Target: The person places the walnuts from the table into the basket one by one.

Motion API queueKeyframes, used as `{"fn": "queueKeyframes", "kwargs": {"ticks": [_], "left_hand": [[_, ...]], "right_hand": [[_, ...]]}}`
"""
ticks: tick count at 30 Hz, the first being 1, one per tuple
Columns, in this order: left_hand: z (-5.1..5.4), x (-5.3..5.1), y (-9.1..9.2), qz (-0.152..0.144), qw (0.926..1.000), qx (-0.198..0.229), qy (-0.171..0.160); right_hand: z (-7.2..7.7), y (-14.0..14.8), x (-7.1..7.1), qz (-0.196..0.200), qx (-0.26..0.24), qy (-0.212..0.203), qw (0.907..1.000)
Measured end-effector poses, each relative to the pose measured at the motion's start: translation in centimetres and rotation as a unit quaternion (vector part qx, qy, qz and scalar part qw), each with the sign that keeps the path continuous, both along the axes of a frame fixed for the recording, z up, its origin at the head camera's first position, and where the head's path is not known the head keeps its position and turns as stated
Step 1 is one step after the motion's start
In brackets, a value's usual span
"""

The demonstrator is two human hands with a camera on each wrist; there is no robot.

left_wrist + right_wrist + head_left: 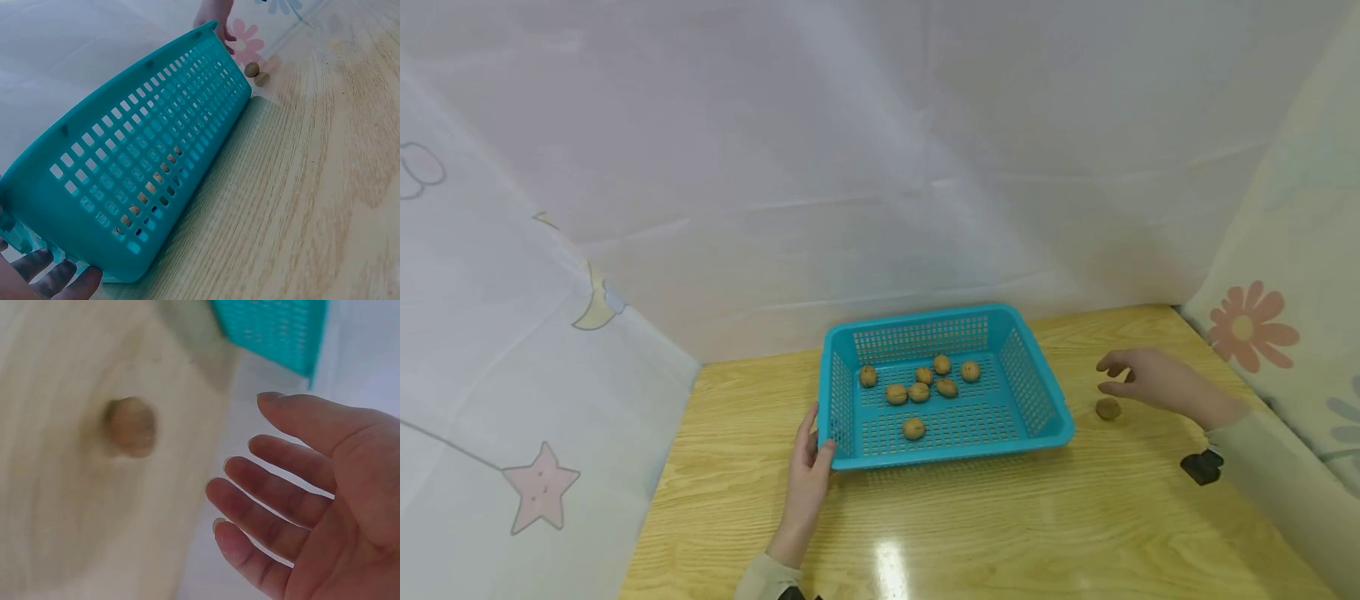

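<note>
A turquoise plastic basket [940, 457] with perforated walls stands on the table, several walnuts [913, 428] scattered over its floor. At its left end my left hand [808, 479] grips the wall, thumb by the rim and fingers along the outside; the left wrist view shows those fingertips [87, 284] against the basket's end. To the right of the basket, a single walnut [1107, 408] lies on the wood. My right hand [1161, 387] hovers just above and beside it, fingers spread and slightly bent, holding nothing. The same walnut [130, 427] looks blurred in the right wrist view, apart from the fingers.
The wooden table [970, 533] runs back to a pale hanging cloth [880, 208]. Cloth with printed stars and flowers also hangs at the left and right sides. A small black object [1202, 467] is at the right sleeve's cuff.
</note>
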State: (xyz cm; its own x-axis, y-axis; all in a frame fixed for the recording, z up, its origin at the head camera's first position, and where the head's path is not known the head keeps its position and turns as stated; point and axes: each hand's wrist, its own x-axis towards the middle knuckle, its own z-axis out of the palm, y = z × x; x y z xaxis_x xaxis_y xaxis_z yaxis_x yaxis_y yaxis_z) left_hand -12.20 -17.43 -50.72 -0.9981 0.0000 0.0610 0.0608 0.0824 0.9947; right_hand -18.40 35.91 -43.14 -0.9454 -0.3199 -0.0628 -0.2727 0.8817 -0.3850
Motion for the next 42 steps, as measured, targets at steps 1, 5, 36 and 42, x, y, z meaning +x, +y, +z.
{"fn": "queueKeyframes", "kwargs": {"ticks": [1, 5, 36, 42], "left_hand": [[0.0, 0.0, 0.0, 0.000, 1.0000, -0.001, 0.002], [-0.1, 0.0, 0.0, 0.000, 1.0000, 0.000, 0.004], [-0.1, -0.2, 0.1, 0.005, 0.9999, 0.008, -0.008], [0.1, -0.1, 0.1, 0.005, 0.9998, 0.011, -0.013]], "right_hand": [[-0.4, 0.3, 0.2, -0.003, -0.001, -0.006, 1.0000], [-1.8, 1.1, 0.9, -0.015, -0.010, -0.033, 0.9993], [-4.7, 0.9, 1.5, -0.023, -0.038, -0.033, 0.9985], [-5.1, 0.8, 1.4, -0.022, -0.040, -0.051, 0.9977]]}}
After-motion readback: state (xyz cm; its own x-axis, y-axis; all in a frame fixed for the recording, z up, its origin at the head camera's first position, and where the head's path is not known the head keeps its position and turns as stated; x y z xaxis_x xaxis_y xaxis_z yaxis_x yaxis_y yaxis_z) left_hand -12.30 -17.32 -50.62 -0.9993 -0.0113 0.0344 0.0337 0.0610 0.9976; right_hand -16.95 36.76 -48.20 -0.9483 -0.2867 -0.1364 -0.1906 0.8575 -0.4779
